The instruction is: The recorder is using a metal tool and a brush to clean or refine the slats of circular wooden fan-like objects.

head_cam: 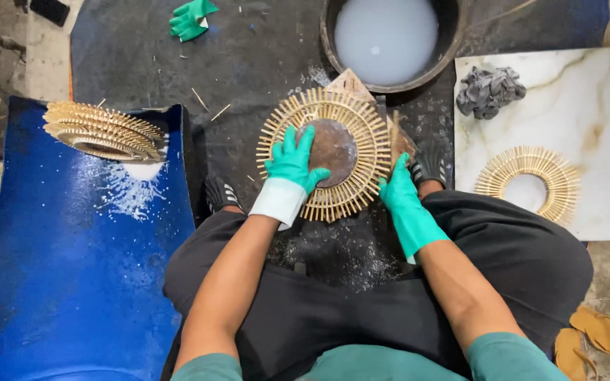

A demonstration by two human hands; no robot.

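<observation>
The left hand, in a green rubber glove, lies open and flat on the dark round centre of a sunburst ring of pale bamboo sticks. The gloved right hand is closed on that ring's right rim. The ring rests on the dark floor mat between the person's two feet. One more such ring lies on a white marble slab beside one crumpled grey rag. A stack of rings, too close to count, sits on a blue sheet. One round basin of milky liquid and one spare green glove lie beyond.
</observation>
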